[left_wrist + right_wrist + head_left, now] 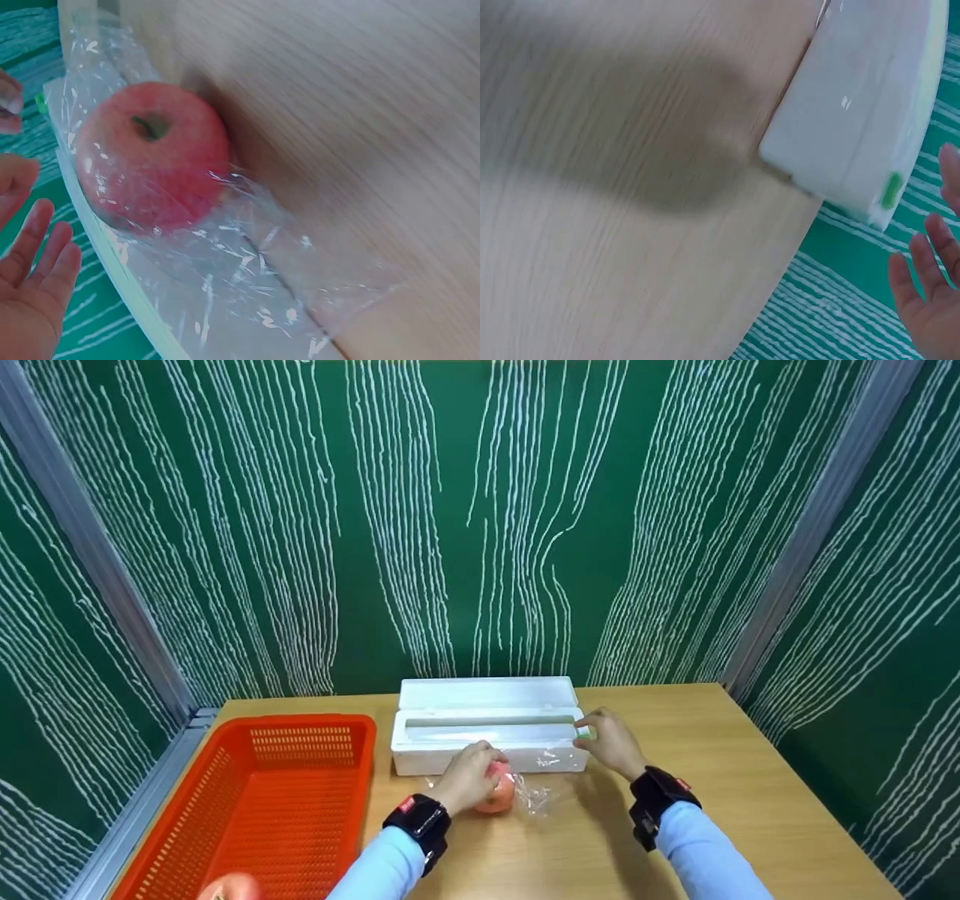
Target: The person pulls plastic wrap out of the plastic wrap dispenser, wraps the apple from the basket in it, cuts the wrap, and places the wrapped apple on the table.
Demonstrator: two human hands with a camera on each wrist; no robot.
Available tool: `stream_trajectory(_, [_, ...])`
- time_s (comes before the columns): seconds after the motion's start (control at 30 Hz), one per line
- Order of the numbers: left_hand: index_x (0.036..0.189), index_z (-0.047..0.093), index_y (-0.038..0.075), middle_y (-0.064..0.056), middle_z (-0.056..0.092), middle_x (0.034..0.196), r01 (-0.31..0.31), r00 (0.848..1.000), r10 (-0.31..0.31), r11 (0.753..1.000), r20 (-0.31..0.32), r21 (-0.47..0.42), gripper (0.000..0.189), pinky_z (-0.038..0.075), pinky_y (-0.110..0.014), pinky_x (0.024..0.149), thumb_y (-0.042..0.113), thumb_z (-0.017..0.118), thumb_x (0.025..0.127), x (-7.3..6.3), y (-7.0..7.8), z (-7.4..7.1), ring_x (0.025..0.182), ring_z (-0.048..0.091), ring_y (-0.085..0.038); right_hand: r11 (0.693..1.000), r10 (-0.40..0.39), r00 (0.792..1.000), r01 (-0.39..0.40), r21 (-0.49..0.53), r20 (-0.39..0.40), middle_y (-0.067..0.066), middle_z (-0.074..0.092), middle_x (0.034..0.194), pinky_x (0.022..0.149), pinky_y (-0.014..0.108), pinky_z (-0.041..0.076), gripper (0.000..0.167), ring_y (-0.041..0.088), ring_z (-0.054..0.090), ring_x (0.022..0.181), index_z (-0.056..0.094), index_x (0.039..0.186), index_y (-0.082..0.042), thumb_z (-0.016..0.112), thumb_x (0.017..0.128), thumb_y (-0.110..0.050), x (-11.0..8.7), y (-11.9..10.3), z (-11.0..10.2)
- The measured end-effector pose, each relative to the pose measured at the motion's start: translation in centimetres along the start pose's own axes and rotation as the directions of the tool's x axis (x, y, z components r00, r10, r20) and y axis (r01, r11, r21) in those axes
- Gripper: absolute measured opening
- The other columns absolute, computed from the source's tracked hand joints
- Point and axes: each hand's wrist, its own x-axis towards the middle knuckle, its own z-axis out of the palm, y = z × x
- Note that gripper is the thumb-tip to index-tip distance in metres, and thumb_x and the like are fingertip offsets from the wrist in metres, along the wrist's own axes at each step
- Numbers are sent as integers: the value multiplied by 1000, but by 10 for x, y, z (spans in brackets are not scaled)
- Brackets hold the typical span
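A red apple sits on the table in front of a long white box, clear plastic film lying over part of it. My left hand is beside the apple; in the left wrist view its fingers are extended and apart from the fruit. At the box's right end is my right hand, near a small green piece. Its fingers look relaxed in the right wrist view, holding nothing. The box's lid stands raised, and a pale roll lies inside.
An orange plastic basket stands on the left of the wooden table. Another apple shows at its near end, cut off by the frame. Green walls with white streaks rise behind and at both sides.
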Motion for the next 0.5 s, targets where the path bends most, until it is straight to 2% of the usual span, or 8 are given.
stream_trajectory(0.17, [103,67,8,-3,60,93,4,1000,-4,1000,29,3,28,47,-26,78,5,63,75,3,8,3,86,55,-15,1000,2,999,-3,14,45,17,58,97,86,47,42,30,33,53,94,69,95,2,76,69,-11,7,7,5])
stream_trajectory(0.33, [102,68,8,-4,60,91,-24,999,23,999,38,25,25,46,-25,78,7,62,77,10,15,9,82,54,-13,997,66,994,-69,28,92,14,57,93,80,42,41,32,29,50,90,70,95,-1,78,66,-13,10,8,9])
stream_trajectory(0.5, [104,67,8,-6,61,93,-45,996,43,998,75,34,26,46,-26,81,7,62,78,23,22,9,83,54,-14,992,121,985,-124,16,125,9,53,89,78,38,39,30,25,46,87,71,93,-4,79,65,-13,14,12,12])
